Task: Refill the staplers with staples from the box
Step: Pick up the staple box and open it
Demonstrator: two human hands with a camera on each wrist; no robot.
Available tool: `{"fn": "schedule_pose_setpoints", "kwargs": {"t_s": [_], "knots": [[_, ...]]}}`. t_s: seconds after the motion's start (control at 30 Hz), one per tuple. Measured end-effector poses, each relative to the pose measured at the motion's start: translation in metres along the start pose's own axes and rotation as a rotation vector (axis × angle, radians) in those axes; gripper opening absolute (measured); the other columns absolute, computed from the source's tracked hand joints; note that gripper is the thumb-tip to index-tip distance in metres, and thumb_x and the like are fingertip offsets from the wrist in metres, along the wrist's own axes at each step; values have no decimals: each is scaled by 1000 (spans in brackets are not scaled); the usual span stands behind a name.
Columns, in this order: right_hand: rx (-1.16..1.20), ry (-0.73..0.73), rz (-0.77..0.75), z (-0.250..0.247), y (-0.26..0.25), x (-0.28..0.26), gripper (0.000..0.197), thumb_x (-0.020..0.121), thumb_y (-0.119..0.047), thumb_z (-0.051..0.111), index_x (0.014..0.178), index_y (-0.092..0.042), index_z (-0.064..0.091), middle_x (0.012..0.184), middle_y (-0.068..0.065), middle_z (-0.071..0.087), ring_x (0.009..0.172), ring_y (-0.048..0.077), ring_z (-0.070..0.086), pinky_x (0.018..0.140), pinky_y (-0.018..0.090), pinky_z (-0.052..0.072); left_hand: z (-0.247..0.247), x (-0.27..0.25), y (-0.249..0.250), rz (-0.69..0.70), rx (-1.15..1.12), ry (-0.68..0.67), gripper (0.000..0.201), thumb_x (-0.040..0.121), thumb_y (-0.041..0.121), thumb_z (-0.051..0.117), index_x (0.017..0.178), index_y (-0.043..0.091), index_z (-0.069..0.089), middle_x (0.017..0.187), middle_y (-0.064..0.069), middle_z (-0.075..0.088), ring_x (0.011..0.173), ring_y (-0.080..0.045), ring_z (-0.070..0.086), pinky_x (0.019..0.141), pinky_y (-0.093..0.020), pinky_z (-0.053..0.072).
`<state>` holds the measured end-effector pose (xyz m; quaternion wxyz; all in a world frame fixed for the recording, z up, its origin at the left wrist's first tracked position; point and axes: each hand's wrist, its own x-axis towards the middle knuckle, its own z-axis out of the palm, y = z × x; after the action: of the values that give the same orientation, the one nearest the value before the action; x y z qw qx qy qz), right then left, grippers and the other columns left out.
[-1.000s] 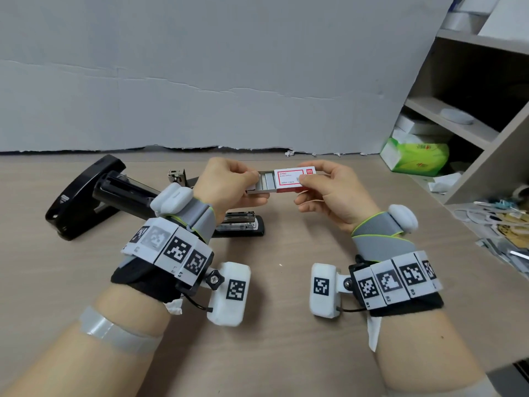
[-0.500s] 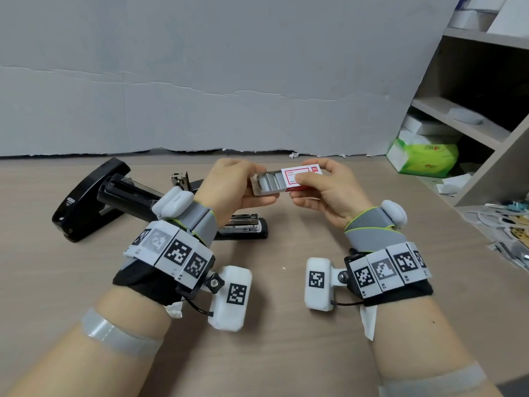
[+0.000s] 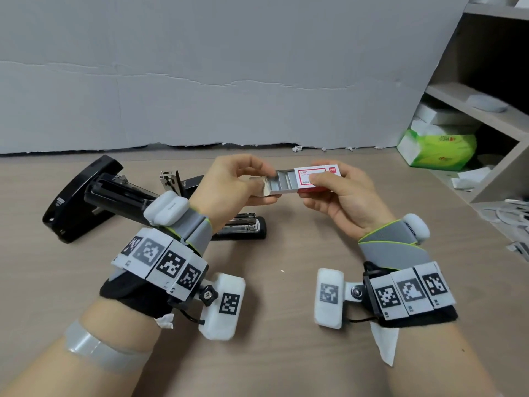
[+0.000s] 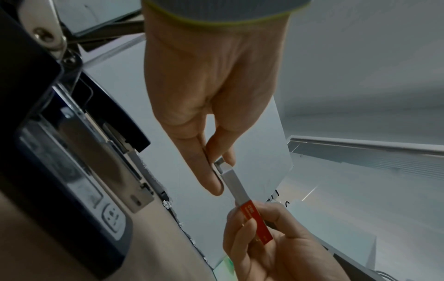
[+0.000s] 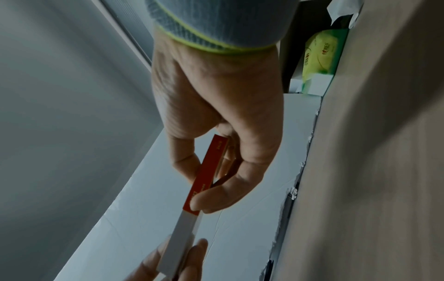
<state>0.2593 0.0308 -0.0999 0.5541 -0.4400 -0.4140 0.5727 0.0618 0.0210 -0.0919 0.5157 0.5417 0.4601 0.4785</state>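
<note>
Red-and-white staple box (image 3: 316,179) is held above the surface (image 3: 272,282): right hand (image 3: 346,202) pinches its sleeve, left hand (image 3: 229,190) pinches the pulled-out grey tray (image 3: 279,184); black staplers (image 3: 94,196) lie left.

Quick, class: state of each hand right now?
Left hand: pinches the staple box's inner tray.
Right hand: grips the box's red-and-white sleeve.
</note>
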Motion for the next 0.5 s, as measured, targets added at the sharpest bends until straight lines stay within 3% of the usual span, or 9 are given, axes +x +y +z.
{"fn": "schedule_pose_setpoints", "kwargs": {"t_s": [0.1, 0.2, 0.3, 0.33, 0.43, 0.5], "knots": [[-6, -8, 1, 0, -1, -2, 23, 87, 2, 63, 107, -7, 58, 74, 8, 72, 59, 23, 68, 50, 27, 54, 0, -2, 3, -32, -39, -104, 47, 85, -22, 46, 121, 4, 59, 116, -22, 65, 86, -34, 74, 78, -41, 62], [11, 31, -8, 1, -1, 0, 26, 86, -2, 66, 110, -7, 58, 77, 8, 72, 62, 22, 66, 51, 29, 54, -3, -3, 6, -53, -8, -224, 69, 81, -24, 52, 137, 16, 50, 111, -16, 66, 81, -27, 71, 71, -34, 59], [26, 70, -13, 5, -3, 4, 37, 85, -6, 70, 119, -4, 55, 83, 10, 74, 71, 22, 70, 71, 41, 61, -2, -8, 9, -85, 15, -364, 73, 80, -22, 61, 138, 20, 48, 103, -14, 70, 84, -29, 70, 75, -35, 58], [-6, 77, -12, 7, -4, 4, 38, 85, -7, 71, 119, -4, 54, 81, 8, 74, 70, 20, 70, 71, 39, 61, -1, -10, 10, -99, 17, -390, 73, 80, -20, 63, 138, 22, 49, 100, -13, 70, 85, -30, 71, 77, -37, 58], [-148, 21, 14, 14, -11, 3, 28, 86, -7, 70, 109, -4, 56, 75, 7, 71, 62, 18, 67, 57, 30, 59, 0, -11, 13, -166, -54, -402, 62, 85, -14, 58, 133, 24, 53, 103, -18, 70, 87, -35, 72, 80, -42, 58], [-262, -54, 24, 18, -16, 1, 16, 86, -7, 70, 96, -7, 58, 76, 9, 69, 60, 19, 65, 52, 26, 54, -1, -10, 16, -234, -148, -395, 43, 91, 2, 53, 129, 21, 57, 107, -22, 70, 88, -38, 72, 78, -44, 59]]}}
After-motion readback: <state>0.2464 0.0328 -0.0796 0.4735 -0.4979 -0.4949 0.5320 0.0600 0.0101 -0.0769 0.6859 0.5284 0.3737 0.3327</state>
